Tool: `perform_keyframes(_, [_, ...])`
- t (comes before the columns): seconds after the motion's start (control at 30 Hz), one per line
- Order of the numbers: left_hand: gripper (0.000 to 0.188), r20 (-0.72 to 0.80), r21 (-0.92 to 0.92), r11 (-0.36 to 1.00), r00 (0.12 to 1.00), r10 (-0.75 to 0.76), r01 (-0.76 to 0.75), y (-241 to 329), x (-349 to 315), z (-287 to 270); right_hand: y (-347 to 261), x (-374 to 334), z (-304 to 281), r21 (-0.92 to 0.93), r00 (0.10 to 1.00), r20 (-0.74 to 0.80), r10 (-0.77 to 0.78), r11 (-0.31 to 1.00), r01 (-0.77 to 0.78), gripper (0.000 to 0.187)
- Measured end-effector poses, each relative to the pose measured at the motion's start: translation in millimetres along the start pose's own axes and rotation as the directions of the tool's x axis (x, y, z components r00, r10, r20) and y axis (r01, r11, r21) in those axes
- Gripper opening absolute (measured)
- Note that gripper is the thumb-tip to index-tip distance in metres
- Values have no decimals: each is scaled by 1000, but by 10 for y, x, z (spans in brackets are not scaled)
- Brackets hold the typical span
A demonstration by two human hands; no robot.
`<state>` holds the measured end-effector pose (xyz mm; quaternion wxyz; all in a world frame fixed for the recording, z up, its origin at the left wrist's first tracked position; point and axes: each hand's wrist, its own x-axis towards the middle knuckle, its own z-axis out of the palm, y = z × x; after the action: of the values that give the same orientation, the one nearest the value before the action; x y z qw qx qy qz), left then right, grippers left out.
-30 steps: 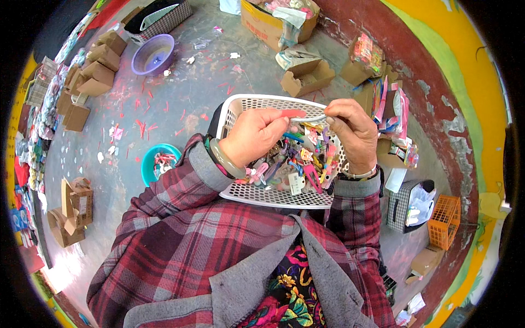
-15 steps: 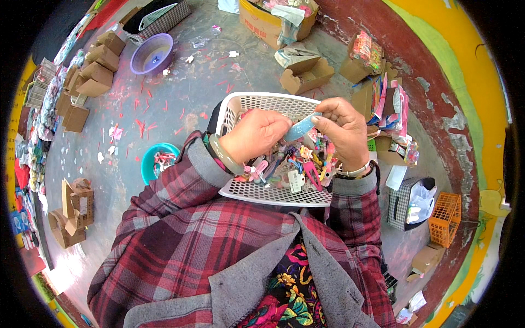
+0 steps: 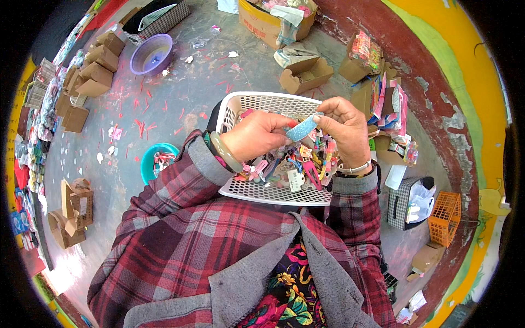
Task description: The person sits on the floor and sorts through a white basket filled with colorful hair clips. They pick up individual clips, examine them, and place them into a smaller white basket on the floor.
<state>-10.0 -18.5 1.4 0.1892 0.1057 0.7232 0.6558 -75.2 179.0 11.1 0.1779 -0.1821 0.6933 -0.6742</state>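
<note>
A light-blue, glittery flat strip (image 3: 302,129) is held up between my two hands over a white perforated basket (image 3: 262,195). My right hand (image 3: 345,128) pinches its upper right end between thumb and fingers. At the lower left end, the fingertips of my left hand (image 3: 256,134) close round the strip, the index finger partly behind it. Below my hands, the basket holds a jumble of small colourful trinkets, among them a pink figure-shaped piece (image 3: 311,174) and a white tag (image 3: 296,180). My hands hide part of this heap.
A teal bowl (image 3: 150,174) with small pieces stands left of the basket. Further off are a purple basin (image 3: 151,54), an open cardboard box (image 3: 306,75), an orange crate (image 3: 444,218) and a checked bin (image 3: 402,205). Red scraps (image 3: 143,129) litter the floor.
My left fingers have loosened and spread a little at the strip's end. The strip has turned so more of its glittery face shows. My right hand has barely moved.
</note>
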Motion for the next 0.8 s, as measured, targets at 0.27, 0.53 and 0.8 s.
perform_keyframes(0.27, [24, -35, -146, 989, 999, -2, -3, -117, -5, -3, -32, -27, 67, 59, 999, 46, 5, 998, -8, 14])
perform_keyframes(0.53, [21, -115, -244, 967, 992, 49, -76, -71, -20, 9, -29, -29, 187, -233, 969, 74, -237, 940, 248, 6])
perform_keyframes(0.8, [21, -247, -450, 887, 969, -9, -106, -69, -8, 8, -53, -34, 299, -90, 975, -7, -221, 971, 219, 19])
